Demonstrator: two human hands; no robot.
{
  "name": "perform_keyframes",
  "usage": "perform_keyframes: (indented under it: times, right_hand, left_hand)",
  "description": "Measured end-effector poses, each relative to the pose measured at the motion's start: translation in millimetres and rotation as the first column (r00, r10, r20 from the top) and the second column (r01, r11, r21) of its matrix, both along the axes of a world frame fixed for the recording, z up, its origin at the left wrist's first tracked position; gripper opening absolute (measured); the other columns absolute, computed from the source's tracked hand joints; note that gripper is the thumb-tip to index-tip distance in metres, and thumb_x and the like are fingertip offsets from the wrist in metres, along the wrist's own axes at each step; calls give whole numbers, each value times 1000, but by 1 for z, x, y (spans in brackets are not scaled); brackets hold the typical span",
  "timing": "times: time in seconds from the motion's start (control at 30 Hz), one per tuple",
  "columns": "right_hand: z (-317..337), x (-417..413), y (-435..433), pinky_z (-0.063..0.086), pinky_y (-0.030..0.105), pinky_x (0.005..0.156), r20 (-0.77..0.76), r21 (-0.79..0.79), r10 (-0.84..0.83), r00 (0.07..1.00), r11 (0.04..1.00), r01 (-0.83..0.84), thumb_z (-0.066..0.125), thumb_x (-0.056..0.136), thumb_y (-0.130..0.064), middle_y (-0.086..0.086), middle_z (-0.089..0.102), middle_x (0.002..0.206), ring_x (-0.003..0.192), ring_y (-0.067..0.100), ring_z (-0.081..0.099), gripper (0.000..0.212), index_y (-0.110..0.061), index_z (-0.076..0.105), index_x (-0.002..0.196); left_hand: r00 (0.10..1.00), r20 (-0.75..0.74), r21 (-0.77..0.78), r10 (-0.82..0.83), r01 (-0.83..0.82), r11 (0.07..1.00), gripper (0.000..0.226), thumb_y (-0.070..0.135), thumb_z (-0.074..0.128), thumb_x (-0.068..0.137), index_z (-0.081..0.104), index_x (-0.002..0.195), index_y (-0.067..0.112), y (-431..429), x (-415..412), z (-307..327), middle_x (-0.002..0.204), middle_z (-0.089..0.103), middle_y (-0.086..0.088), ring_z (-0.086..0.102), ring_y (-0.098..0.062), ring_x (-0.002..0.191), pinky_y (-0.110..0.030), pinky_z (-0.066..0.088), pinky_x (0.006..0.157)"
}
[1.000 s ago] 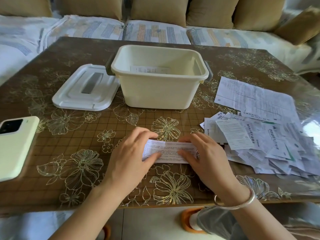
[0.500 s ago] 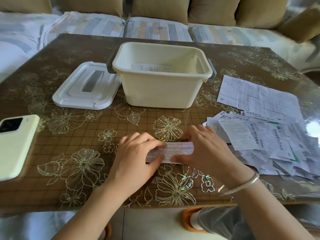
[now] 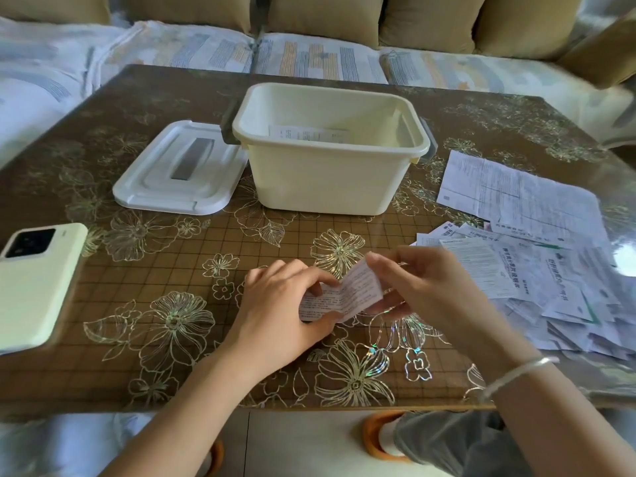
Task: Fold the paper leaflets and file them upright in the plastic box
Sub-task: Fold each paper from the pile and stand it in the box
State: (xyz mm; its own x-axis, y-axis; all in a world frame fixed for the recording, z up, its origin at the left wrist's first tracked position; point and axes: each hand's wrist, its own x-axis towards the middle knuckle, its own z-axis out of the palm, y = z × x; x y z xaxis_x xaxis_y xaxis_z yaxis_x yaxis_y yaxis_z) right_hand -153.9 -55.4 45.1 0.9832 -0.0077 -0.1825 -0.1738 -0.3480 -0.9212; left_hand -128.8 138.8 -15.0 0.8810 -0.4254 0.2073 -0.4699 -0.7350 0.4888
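While the left hand [image 3: 275, 311] grips its left end low on the table [image 3: 103, 373], the folded leaflet [image 3: 347, 294] tilts up rightward, pinched by the right hand [image 3: 430, 287]. Open plastic box [image 3: 320, 180] beyond; loose leaflet pile [image 3: 537, 270] right.

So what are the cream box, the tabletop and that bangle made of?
The box looks like moulded plastic: smooth, faintly glossy, with a rolled rim. The tabletop seems to be clear glass or vinyl over a brown floral print, since it mirrors light at the right. The bangle looks like polished silvery metal; which metal, I cannot tell.
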Motion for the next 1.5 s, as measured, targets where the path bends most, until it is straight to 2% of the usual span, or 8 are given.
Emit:
perform_keyframes:
  times: [0.1,0.23,0.47,0.57,0.7,1.0,1.27,1.5]
  right_hand:
    - [-12,-17,7,58,26,70,122,9,90,988,996,-92,53,90,-36,-3,75,87,81,12,72,30,-13,70,98]
    - [-36,-24,11,54,18,74,449,-472,339,827,876,-103,51,95,-27,-21,69,106,92,-4,66,22,-29,69,106]
    - [-53,-25,13,46,27,100,444,-660,540,715,737,-147,55,93,-20,-13,62,125,122,-3,51,26,-21,69,114]
    - [-53,-25,13,45,27,100,433,-693,565,703,707,-142,53,92,-18,-13,62,126,123,-1,51,28,-20,68,116]
    - [-50,-25,14,47,29,97,412,-713,576,706,686,-143,55,87,-13,-13,63,124,122,2,53,31,-20,69,113]
    - [-41,-24,28,53,17,74,434,-372,106,895,926,71,57,89,-3,-15,69,103,89,-2,64,30,-25,71,106]
    - [-24,-15,39,59,29,72,-123,449,-235,964,853,265,41,95,6,10,73,95,84,21,72,29,-9,55,117]
    - [-34,-28,48,57,33,82,255,135,-47,966,991,12,48,93,6,-5,73,102,96,11,69,28,-12,58,113]
  left_hand:
    - [998,-64,20,-2,3,1000,39,60,64,76,59,111,41,-1,2,5,96,52,24,45,-3,95,-29,26,81]
    - [986,-165,47,-26,34,998,36,62,61,78,62,103,36,5,9,9,100,56,20,48,-4,98,-31,32,90]
    - [925,-360,-213,-121,45,976,73,48,77,72,43,137,44,33,11,20,127,52,29,50,9,115,-18,41,98]
    - [983,-181,-344,-15,-49,938,39,32,73,79,62,117,34,39,12,20,116,57,19,56,0,107,-19,48,89]
    - [993,117,-155,34,-15,988,15,40,69,76,73,89,32,35,8,13,97,61,22,51,-5,101,-25,36,92]
    - [991,98,-55,94,-89,995,33,56,62,74,73,101,40,35,0,-4,95,59,25,47,-6,95,-31,28,83]
    - [992,58,-46,113,-111,993,47,68,49,71,69,105,44,31,-2,-6,97,55,27,41,-3,101,-27,20,83]
    - [991,75,-41,114,-111,993,52,68,49,69,68,105,36,31,-2,-5,101,57,24,40,-4,101,-27,19,82]
